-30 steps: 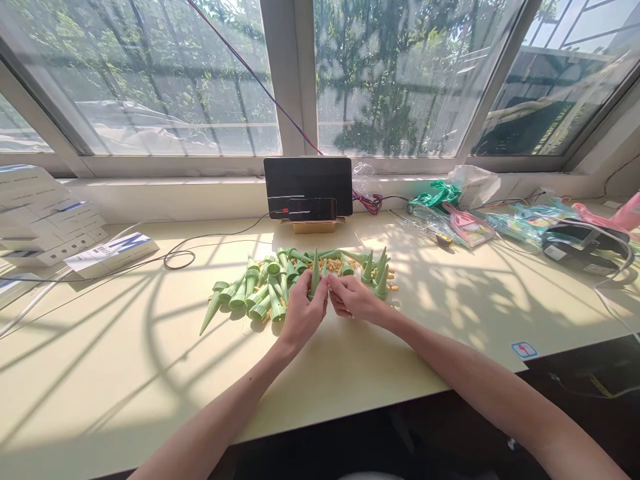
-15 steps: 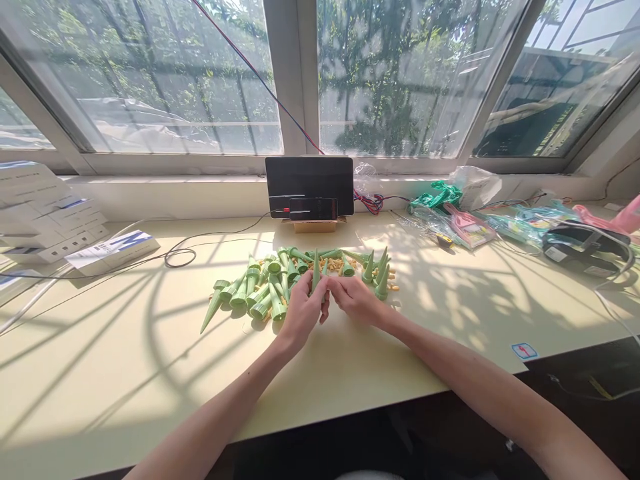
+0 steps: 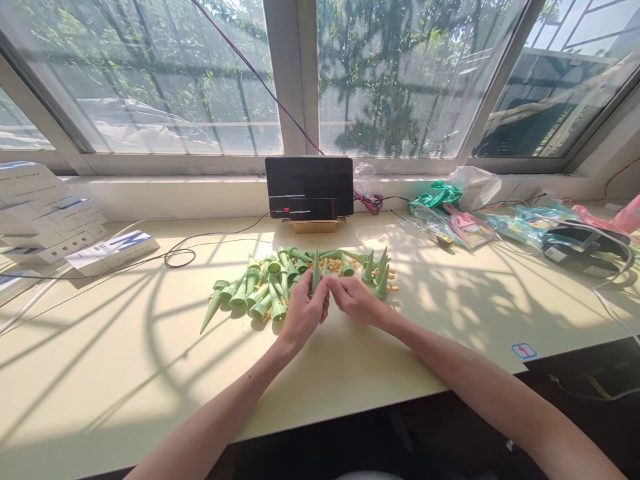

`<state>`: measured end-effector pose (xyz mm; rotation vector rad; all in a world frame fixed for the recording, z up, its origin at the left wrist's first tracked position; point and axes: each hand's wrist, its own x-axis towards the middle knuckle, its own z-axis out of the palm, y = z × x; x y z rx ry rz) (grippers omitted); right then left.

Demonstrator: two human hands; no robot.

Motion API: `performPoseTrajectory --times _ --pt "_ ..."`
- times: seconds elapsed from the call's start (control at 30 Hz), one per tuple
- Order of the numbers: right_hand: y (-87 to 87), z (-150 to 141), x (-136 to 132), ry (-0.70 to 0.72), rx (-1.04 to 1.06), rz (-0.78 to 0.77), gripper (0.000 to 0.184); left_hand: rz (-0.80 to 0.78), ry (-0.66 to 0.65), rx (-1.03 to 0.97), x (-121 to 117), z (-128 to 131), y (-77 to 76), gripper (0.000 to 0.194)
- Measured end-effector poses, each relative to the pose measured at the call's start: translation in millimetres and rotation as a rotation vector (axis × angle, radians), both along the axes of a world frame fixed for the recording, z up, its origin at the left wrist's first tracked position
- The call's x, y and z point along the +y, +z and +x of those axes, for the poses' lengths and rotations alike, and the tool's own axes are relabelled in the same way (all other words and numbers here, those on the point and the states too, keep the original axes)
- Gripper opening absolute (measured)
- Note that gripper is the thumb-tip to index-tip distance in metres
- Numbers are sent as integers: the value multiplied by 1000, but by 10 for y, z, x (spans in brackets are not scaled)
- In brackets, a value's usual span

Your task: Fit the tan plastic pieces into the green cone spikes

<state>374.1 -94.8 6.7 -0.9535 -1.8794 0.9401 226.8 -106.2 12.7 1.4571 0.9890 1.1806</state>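
Note:
My left hand (image 3: 305,308) is closed around a green plastic watering spike (image 3: 316,272), its tapered tip pointing up. Against the left thumb, my right hand (image 3: 356,300) pinches its thumb and fingers together; whatever lies between them is too small or hidden to make out. A heap of similar green spikes (image 3: 260,293) lies on the table to the left, most showing wide, ribbed collars. Several more spikes stand upright on the right, such as the spike (image 3: 381,283) beyond my right wrist. Small tan pieces (image 3: 331,265) are scattered behind my hands, partly covered by spikes.
A dark tablet (image 3: 310,175) with a phone (image 3: 313,209) before it stands by the window. White boxes (image 3: 45,213) are stacked at the left, with a black cable (image 3: 220,235) running across. Plastic bags (image 3: 480,193) and a black device (image 3: 580,250) lie at the right.
Very little differs. Both hands stay together at the same spot with only a slight shift of the fingers, and the spike remains upright in my left hand.

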Motion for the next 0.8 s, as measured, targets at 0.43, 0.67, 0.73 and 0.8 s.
performPoseTrajectory --times 0.43,0.67,0.73,0.8 --pt "-100 7 44 8 88 -133 60 25 13 17 -21 2 25 31" --pt "-122 3 68 45 135 -183 61 36 20 47 -23 0 45 30" --pt "-115 -1 66 53 149 -210 61 36 24 47 -27 0 55 30" --pt "-110 -6 64 59 178 -239 62 36 27 46 -31 0 60 29"
